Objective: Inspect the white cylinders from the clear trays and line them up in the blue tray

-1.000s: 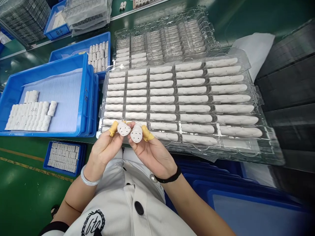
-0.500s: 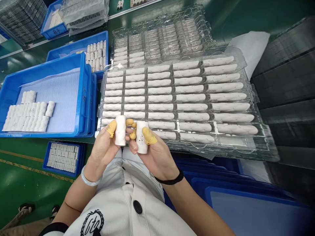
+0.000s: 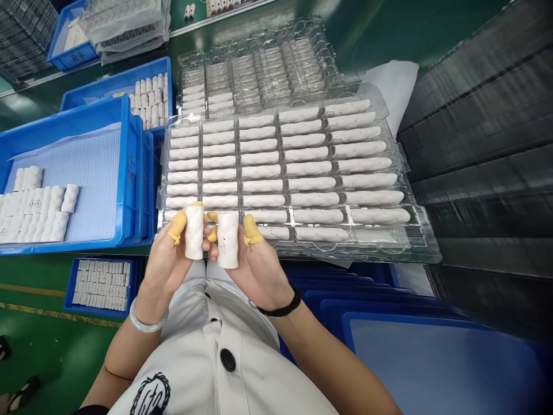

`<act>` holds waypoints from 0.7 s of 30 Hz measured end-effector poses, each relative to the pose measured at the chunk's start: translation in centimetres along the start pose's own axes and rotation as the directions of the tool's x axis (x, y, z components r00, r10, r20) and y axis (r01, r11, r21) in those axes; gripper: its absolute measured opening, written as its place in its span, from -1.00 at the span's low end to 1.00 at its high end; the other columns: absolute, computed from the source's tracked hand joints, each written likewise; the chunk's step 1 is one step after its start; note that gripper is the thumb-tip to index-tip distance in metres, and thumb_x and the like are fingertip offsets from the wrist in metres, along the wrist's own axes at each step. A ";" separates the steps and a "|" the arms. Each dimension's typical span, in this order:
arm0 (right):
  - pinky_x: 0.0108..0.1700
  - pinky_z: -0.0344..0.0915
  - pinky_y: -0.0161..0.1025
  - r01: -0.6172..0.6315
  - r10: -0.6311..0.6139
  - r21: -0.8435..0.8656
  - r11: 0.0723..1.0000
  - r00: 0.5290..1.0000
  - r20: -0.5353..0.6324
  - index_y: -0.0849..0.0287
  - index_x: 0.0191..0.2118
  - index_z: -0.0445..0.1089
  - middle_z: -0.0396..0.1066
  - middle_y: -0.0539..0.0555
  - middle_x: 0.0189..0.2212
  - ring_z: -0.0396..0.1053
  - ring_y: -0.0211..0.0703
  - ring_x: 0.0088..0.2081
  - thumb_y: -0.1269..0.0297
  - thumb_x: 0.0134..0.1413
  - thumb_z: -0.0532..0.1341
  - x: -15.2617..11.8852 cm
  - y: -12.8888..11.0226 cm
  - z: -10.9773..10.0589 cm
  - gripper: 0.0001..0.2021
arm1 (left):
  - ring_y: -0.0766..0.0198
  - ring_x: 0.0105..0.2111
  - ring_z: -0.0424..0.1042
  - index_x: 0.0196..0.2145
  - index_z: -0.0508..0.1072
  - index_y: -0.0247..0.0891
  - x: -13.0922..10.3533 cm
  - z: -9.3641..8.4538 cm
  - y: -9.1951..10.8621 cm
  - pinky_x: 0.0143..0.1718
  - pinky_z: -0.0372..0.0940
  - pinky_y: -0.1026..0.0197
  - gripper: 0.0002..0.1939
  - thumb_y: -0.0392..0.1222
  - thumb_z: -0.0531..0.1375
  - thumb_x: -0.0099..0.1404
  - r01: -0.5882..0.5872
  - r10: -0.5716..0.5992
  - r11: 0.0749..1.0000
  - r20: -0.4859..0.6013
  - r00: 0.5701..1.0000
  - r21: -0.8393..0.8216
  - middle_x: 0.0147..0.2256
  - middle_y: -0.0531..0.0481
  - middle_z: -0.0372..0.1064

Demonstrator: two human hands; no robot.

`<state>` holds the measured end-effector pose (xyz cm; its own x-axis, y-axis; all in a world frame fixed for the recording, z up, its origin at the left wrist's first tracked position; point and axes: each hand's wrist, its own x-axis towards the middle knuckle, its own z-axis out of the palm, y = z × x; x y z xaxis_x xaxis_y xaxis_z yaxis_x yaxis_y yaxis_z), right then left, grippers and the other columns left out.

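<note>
My left hand [image 3: 166, 259] is closed around a white wavy-sided cylinder [image 3: 194, 233], held upright between thumb and fingers. Beside it, my right hand [image 3: 259, 274] holds a second white cylinder [image 3: 228, 241] with small dark marks on its side. Its thumb is raised off the face, and the piece rests against the fingers and palm. Yellow finger covers are on both thumbs and some fingertips. The two cylinders stand a small gap apart, in front of a clear plastic tray [image 3: 319, 249] filled with rows of similar white pieces [image 3: 309, 168].
To the left, a blue bin [image 3: 123, 190] holds a cluster of white cylinders [image 3: 38, 210] on a lined sheet. A smaller blue bin [image 3: 69, 297] sits lower down. Behind is another clear tray [image 3: 268, 63], partly filled. Dark stacked trays [image 3: 475, 144] rise at the right.
My right thumb has lifted off the marked cylinder, showing more of its side. The left hand keeps its hold. The whole view has shifted, so things appear further left.
</note>
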<state>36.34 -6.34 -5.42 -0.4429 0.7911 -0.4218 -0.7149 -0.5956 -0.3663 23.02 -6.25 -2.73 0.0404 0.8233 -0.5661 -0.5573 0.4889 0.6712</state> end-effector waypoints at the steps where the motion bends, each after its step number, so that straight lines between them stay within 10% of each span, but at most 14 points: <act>1: -0.32 0.35 -0.23 -0.007 0.007 0.003 1.000 1.000 -0.005 0.20 -0.27 0.49 0.45 0.06 -0.41 0.38 -0.20 -0.43 -0.16 0.20 0.15 0.0 0.0 0.0 -0.54 | 0.32 -0.56 0.37 -0.29 0.48 -0.32 0.0 0.0 0.0 -0.44 0.38 0.21 -0.74 -0.11 0.10 0.41 -0.028 0.027 1.000 0.020 0.999 0.006 -0.45 -0.05 0.42; 13: -0.35 0.29 -0.30 0.069 -0.069 -0.008 0.998 0.998 0.013 0.19 -0.40 0.41 0.38 -0.01 -0.53 0.32 -0.25 -0.43 0.15 -0.06 0.40 -0.3 -0.4 -0.4 -0.75 | 0.26 -0.47 0.47 -0.22 0.55 -0.36 0.4 -0.7 -0.4 -0.37 0.42 0.21 -0.82 -0.21 0.20 0.32 -0.005 0.006 1.000 0.046 0.999 -0.017 -0.41 -0.09 0.48; 21: -0.44 0.26 -0.24 0.136 -0.138 -0.156 0.978 0.990 -0.004 0.12 -0.34 0.29 0.40 -0.04 -0.61 0.30 -0.25 -0.58 0.12 0.03 0.34 -0.5 0.1 0.2 -0.75 | 0.35 -0.70 0.24 -0.26 0.52 -0.29 0.9 -0.3 -0.7 -0.56 0.30 0.25 -0.53 0.13 -0.02 0.43 0.162 -0.155 0.986 0.140 0.978 -0.043 -0.64 0.05 0.23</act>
<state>36.38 -6.77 -5.02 -0.3381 0.8652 -0.3703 -0.6749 -0.4972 -0.5453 23.20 -5.96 -3.88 0.2418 0.7700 -0.5905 -0.5785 0.6029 0.5494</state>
